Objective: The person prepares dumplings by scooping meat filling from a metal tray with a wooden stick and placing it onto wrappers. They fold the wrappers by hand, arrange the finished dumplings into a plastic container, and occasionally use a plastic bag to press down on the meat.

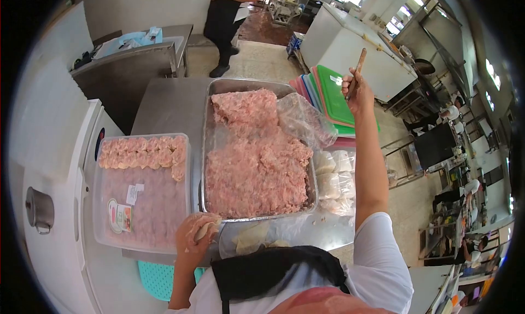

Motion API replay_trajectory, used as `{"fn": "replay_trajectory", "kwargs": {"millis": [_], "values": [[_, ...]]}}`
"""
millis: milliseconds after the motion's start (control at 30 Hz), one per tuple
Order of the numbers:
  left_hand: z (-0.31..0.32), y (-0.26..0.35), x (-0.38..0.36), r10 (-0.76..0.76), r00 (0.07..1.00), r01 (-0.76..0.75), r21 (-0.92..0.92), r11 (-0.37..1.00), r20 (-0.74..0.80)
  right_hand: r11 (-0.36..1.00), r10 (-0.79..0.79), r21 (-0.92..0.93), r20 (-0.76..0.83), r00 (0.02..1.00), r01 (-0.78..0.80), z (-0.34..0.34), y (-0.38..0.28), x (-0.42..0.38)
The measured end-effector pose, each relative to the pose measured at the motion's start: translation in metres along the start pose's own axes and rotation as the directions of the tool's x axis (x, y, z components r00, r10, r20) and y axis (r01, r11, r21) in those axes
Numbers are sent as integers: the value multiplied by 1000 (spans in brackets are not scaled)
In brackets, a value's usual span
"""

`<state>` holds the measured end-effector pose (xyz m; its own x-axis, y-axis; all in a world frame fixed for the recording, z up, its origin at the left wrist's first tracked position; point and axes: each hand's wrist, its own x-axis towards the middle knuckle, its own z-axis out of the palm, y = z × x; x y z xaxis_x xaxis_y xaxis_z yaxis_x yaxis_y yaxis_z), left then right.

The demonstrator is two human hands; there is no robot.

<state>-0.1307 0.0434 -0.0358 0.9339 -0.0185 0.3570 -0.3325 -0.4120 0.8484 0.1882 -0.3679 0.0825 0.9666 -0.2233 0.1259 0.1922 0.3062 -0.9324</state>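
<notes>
Minced meat fills a metal tray while one hand cups a small piece and the other grips a stick

At the left of the frame, a clear plastic box (pixel 189 204) stands on a metal table (pixel 158 101). Along its upper part run rows of small meat-topped pieces (pixel 136 153), packed side by side, with a few more down the right side; below them, rounded shapes show dimly through a cloudy layer. A printed label (pixel 123 215) sits at the box's lower left.

Just right of the box, low in the frame, the left hand (pixel 190 235) is curled around a pale, folded piece (pixel 203 230); whether anything is inside it, I cannot tell.

The centre belongs to a deep metal tray (pixel 240 84) heaped with pink minced meat (pixel 254 172), one block standing higher at the top. A crumpled clear bag (pixel 306 120) lies over its upper right. Below the tray, pale thin sheets (pixel 250 237) lie on the table.

Right of the tray, clear packets (pixel 336 174) hold pale, rounded contents. Above them is a stack of coloured boards (pixel 336 98), green on top.

At the upper right of centre, the right hand (pixel 358 92) is raised, fingers closed around a thin brown stick (pixel 360 62) that points upward
</notes>
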Motion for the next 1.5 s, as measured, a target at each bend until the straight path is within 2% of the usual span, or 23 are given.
{"fn": "replay_trajectory", "kwargs": {"millis": [67,167,300,367,400,433,500,567,633,667,700,767,867,967,1067,1167,1267,1300,1400,1467,1500], "values": [[3,-3,-3,-2,1000,2,53,999,-11,1000,-4,-28,16,1000,5,3,-9,4],[2,1,0,78,997,-80,114,990,29,999,-13,-40,12,1000,13,2,-16,8],[5,-3,-5,50,999,-50,71,996,-2,997,-30,-71,19,999,31,-1,-18,-1],[5,-3,-6,-13,1000,14,10,1000,-16,994,-27,-108,69,997,34,-2,-11,-16],[5,-4,-7,2,1000,-2,10,1000,-21,991,-25,-127,94,995,37,-2,-6,-28],[5,-5,-7,22,999,-22,10,1000,-28,985,-6,-169,177,984,36,-1,0,-46],[5,-6,-7,46,998,-46,8,999,-36,953,87,-302,210,974,-20,14,5,-100],[6,-6,-8,56,997,-55,3,998,-45,905,174,-425,315,933,-25,4,26,-140],[6,-5,-7,79,995,-78,24,997,-60,878,308,-452,280,909,-158,8,38,-188],[6,-4,-7,92,994,-89,37,995,-68,876,326,-457,318,890,-157,-4,60,-202],[5,-3,-7,96,993,-93,49,994,-66,873,396,-418,310,864,-250,-6,73,-221],[3,-2,-8,101,994,-97,75,993,-48,843,412,-479,287,865,-243,7,71,-261],[7,6,-8,29,997,-24,78,997,-68,893,237,-448,388,891,-42,-12,127,-285],[10,-7,-12,3,998,7,166,986,-58,895,355,-385,302,885,-228,-14,143,-298],[9,-5,-14,-127,991,128,17,992,-49,894,237,-438,293,926,-90,-18,153,-299],[8,-10,-13,-20,995,21,10,1000,-94,855,161,-518,307,938,23,-18,153,-302],[11,-12,-15,-39,992,49,73,996,-123,854,259,-516,308,916,-68,-11,139,-304],[12,-11,-17,-51,992,61,82,995,-118,816,197,-578,310,930,20,-21,158,-298],[11,-8,-15,-68,992,78,88,993,-110,830,83,-543,349,934,129,-23,166,-297],[10,-2,-15,-83,991,89,59,994,-102,823,65,-546,361,930,154,-23,165,-297],[10,-3,-14,-38,993,47,80,996,-115,820,55,-548,368,928,168,-24,164,-297]]}}
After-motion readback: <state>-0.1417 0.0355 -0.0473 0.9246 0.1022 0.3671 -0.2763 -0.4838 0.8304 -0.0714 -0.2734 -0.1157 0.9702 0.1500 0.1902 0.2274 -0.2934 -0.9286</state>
